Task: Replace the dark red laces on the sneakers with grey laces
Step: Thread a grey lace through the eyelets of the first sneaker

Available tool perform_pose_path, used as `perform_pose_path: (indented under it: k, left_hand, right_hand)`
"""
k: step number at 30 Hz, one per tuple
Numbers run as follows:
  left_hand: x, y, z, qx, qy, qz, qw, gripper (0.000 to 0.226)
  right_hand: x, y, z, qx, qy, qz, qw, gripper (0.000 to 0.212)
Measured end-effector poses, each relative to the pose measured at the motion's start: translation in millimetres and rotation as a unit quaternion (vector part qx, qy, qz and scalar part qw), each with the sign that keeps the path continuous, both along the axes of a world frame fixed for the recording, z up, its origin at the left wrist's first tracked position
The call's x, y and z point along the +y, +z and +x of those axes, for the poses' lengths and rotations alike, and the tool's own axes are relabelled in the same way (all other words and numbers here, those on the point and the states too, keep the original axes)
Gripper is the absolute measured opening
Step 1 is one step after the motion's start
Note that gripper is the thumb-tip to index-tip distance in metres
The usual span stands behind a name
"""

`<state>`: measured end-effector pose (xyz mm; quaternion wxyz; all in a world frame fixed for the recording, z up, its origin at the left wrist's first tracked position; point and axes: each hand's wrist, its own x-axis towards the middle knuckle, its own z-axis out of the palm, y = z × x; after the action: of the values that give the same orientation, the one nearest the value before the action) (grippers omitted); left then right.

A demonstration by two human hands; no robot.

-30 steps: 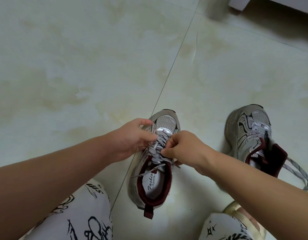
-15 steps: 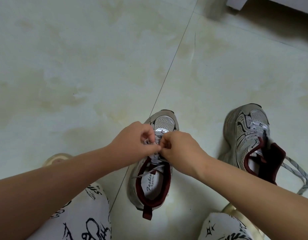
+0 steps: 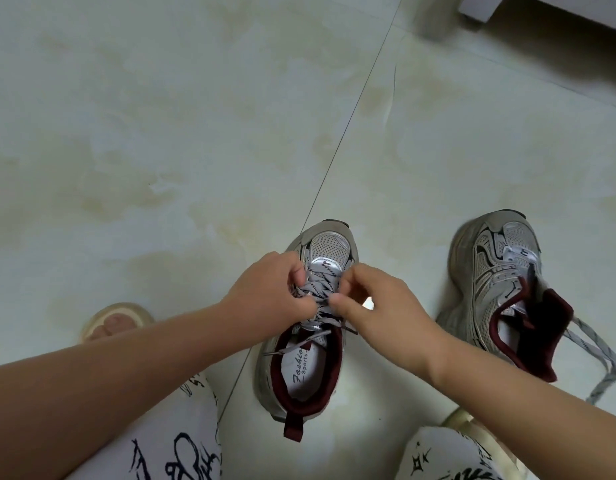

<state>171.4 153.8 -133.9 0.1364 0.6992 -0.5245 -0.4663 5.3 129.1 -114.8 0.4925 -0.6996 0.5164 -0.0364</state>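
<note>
Pinching the grey lace (image 3: 320, 299) over the near shoe (image 3: 308, 327): left hand (image 3: 268, 296) with fingers curled on the crossings, right hand (image 3: 376, 303) with thumb and forefinger nipped on a strand. Standing on the floor (image 3: 161, 133), toe pointing away, heel toward the knees, long axis nearly straight ahead. Forearms converging from both lower corners, wrists level above the tongue. Right of it, second shoe (image 3: 500, 292), toe likewise away, loose lace (image 3: 597, 355) trailing right.

A pale tiled floor (image 3: 161, 133) with yellowish stains and a dark grout line carries two grey sneakers: the near-centre sneaker (image 3: 310, 358) and the right sneaker (image 3: 500, 282), whose loose grey lace (image 3: 601, 355) trails right. A sandalled foot (image 3: 112, 322) rests at left.
</note>
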Motion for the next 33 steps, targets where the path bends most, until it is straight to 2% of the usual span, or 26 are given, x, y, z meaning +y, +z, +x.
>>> perform_pose_path:
  k: [2, 6, 8, 10, 12, 14, 15, 16, 18, 22, 26, 28, 33]
  left_hand:
    - [0, 1, -1, -0.003, -0.001, -0.005, 1.0, 0.027]
    - [3, 2, -2, -0.011, 0.025, -0.015, 1.0, 0.027]
    - [6, 1, -1, -0.01, 0.047, -0.012, 0.999, 0.025]
    - [8, 0, -1, -0.005, 0.062, -0.006, 0.998, 0.023]
    - [10, 0, -1, -0.009, 0.06, -0.002, 0.998, 0.022]
    - [11, 0, -3, -0.019, 0.046, -0.004, 0.999, 0.021]
    - [12, 1, -4, -0.024, 0.039, -0.008, 0.999, 0.021]
    - [13, 1, -5, -0.029, 0.031, -0.013, 0.999, 0.021]
    - [14, 3, -6, -0.036, 0.02, -0.027, 0.999, 0.023]
    - [15, 4, -7, -0.044, 0.017, -0.044, 0.998, 0.024]
    - [15, 4, -7, -0.032, 0.039, -0.035, 0.998, 0.017]
    - [15, 3, -7, -0.028, 0.037, -0.032, 0.998, 0.017]
    - [9, 5, -1, -0.011, -0.001, -0.031, 0.999, 0.017]
  right_hand:
    - [-8, 4, 11, 0.038, 0.045, 0.004, 0.998, 0.02]
    - [-17, 11, 19, 0.122, 0.14, -0.094, 0.978, 0.028]
    - [-13, 9, 12, 0.123, 0.153, -0.161, 0.967, 0.019]
    - [-5, 2, -1, 0.109, 0.172, -0.243, 0.949, 0.026]
    - [3, -4, -11, 0.089, 0.159, -0.243, 0.953, 0.028]
    - [4, -5, -11, 0.073, 0.104, -0.139, 0.982, 0.026]
    - [2, -2, -8, 0.052, 0.044, -0.03, 0.997, 0.024]
    - [-1, 0, -5, 0.033, -0.018, 0.063, 0.997, 0.026]
    - [-9, 1, 2, 0.025, -0.075, 0.165, 0.983, 0.044]
    - [-12, 3, 9, 0.017, -0.078, 0.244, 0.967, 0.026]
    - [-14, 4, 3, -0.102, -0.16, 0.341, 0.92, 0.028]
    - [-14, 4, 0, -0.135, -0.175, 0.368, 0.903, 0.028]
    - [-12, 2, -1, -0.129, -0.163, 0.351, 0.913, 0.028]
